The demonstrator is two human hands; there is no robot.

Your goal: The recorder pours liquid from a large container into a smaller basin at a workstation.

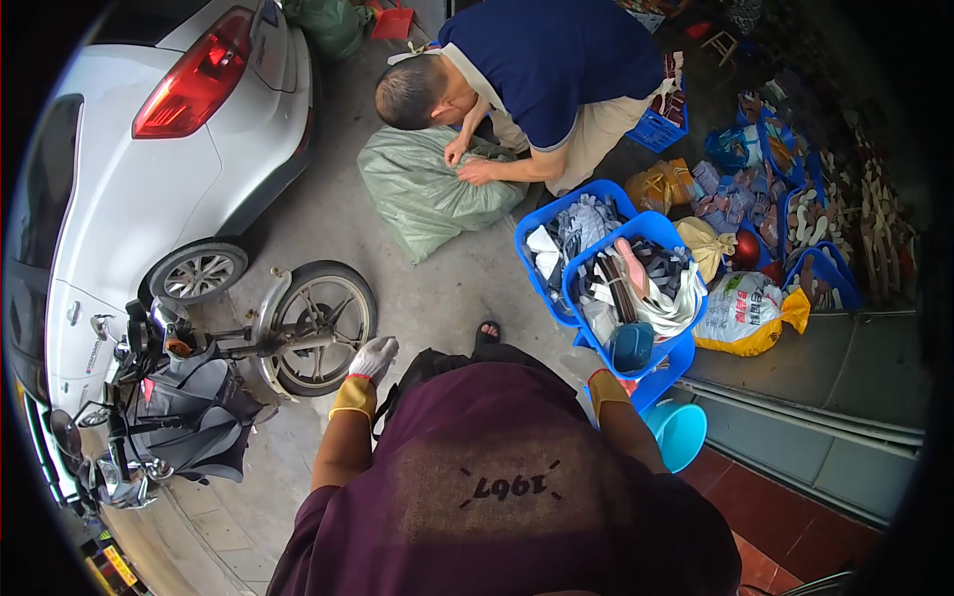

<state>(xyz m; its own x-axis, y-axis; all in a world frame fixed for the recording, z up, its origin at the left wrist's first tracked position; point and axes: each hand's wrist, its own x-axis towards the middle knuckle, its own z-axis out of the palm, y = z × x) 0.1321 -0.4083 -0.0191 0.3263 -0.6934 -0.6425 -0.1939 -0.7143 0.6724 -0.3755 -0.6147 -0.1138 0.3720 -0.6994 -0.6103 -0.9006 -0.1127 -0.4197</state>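
Observation:
My left hand (374,360), in a white glove with a yellow cuff, hangs in the air beside the motorcycle's front wheel (320,328). Nothing shows in its loosely held fingers. My right hand (583,365), gloved the same way, is open beside stacked blue plastic baskets (588,343); whether it touches them I cannot tell. The front basket (568,282) holds pale and dark strips, a pink sole-shaped piece (630,264) and a dark blue tub (631,348). The basket behind (526,236) holds grey-blue pieces. Another person bends over a pale green woven sack (427,204), both hands on its top.
A white car (129,219) and a parked motorcycle (199,397) stand on the left. To the right are a white-and-yellow sack (740,316), more blue baskets (825,278) and piled sole-shaped pieces. A turquoise bucket (681,437) stands by my right arm. A red dustpan (393,22) lies far back.

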